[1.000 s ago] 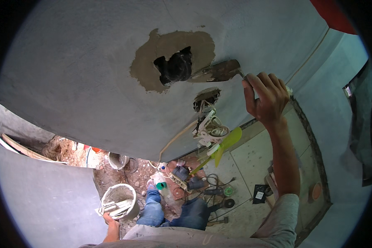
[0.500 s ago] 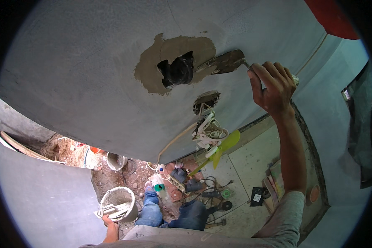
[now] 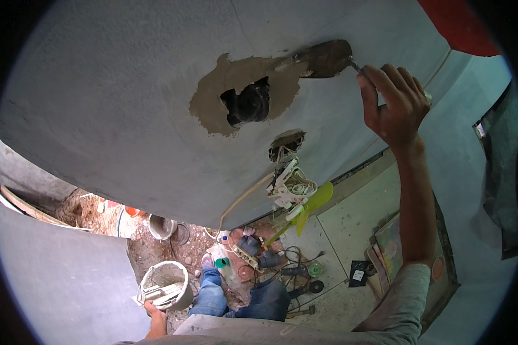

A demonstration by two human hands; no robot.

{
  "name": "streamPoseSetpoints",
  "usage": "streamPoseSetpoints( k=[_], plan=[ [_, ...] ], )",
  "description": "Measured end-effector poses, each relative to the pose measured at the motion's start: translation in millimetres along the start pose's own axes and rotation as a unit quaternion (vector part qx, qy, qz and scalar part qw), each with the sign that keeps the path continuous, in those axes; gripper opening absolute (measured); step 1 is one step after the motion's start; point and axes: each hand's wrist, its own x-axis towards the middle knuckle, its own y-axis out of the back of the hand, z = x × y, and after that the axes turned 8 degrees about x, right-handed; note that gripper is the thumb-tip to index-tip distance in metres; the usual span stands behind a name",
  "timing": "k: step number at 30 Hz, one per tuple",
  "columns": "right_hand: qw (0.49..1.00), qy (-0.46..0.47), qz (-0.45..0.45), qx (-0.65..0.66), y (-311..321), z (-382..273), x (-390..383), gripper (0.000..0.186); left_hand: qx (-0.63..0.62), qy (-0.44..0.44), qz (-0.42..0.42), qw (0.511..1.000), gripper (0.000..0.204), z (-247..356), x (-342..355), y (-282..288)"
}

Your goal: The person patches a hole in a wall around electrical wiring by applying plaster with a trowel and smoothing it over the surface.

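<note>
High on the right, my right hand point(image 3: 392, 106) is closed round the handle of a trowel point(image 3: 328, 58). The dark blade lies against the grey wall point(image 3: 126, 86), at the upper right edge of a patch of wet mortar point(image 3: 213, 92). That patch surrounds a ragged hole with a black pipe opening point(image 3: 251, 104) in it. Low on the left, my left hand point(image 3: 155, 319) grips the near rim of a mortar-smeared bucket point(image 3: 185, 296). Pale, flat tools point(image 3: 166, 294) lie inside, their kind unclear. My fingers partly cover the rim there.
Below the patch, white wiring point(image 3: 293, 183) hangs from a smaller hole point(image 3: 288, 141), close to a yellow-green fan blade point(image 3: 318, 196). Power tools and cables point(image 3: 259, 250) litter the floor. Another bucket point(image 3: 162, 226) stands farther left; a red object point(image 3: 460, 26) juts in at the upper right.
My right hand and the trowel have moved up and to the right, from beside the pipe hole to the mortar patch's upper right edge. The left hand stays at the bucket.
</note>
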Motion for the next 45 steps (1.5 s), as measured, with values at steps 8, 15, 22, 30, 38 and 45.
streamPoseSetpoints(
  k=[8, 15, 22, 30, 38, 45],
  plan=[
    [0.987, -0.120, 0.054, 0.091, 6, -13, -9, 0.009, 0.001, 0.021, 0.011, 1.000, 0.055, 1, 7, 10],
    [0.940, -0.279, -0.035, 0.195, 4, -72, -63, 0.010, 0.001, 0.014, 0.013, 1.000, 0.056, -1, 8, 4],
    [0.971, -0.183, -0.012, 0.151, 8, -69, -57, 0.010, -0.008, -0.005, 0.048, 0.999, 0.053, 0, 4, 2],
    [0.994, -0.083, -0.058, 0.049, 24, -56, 9, 0.011, -0.003, -0.019, 0.045, 0.999, 0.058, -15, 33, 28],
    [0.991, -0.060, -0.110, 0.045, 19, -57, 21, 0.011, -0.001, 0.006, 0.034, 0.999, 0.054, -27, 32, 31],
    [0.992, -0.047, -0.104, 0.047, -1, -54, 17, 0.012, 0.009, -0.025, 0.015, 1.000, 0.052, -25, 30, 36]
  ],
)
